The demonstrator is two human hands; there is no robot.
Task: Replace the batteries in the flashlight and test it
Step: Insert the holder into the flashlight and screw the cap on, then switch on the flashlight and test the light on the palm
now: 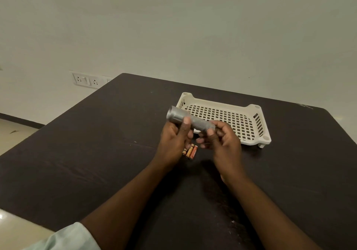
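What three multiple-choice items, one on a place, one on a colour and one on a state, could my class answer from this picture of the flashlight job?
1. Where do the batteries lie?
A. in the tray
B. on the dark table, below the hands
C. on the floor

2. What colour is the slotted tray?
A. cream white
B. blue
C. black

3. How is the flashlight held?
A. lying alone on the table
B. standing upright in the tray
C. raised above the table in both hands

Answers:
1 B: they lie side by side on the tabletop, outside the tray.
2 A: its rim and grid are pale cream against the dark table.
3 C: the left hand grips the wide head end and the right hand pinches the tail end.
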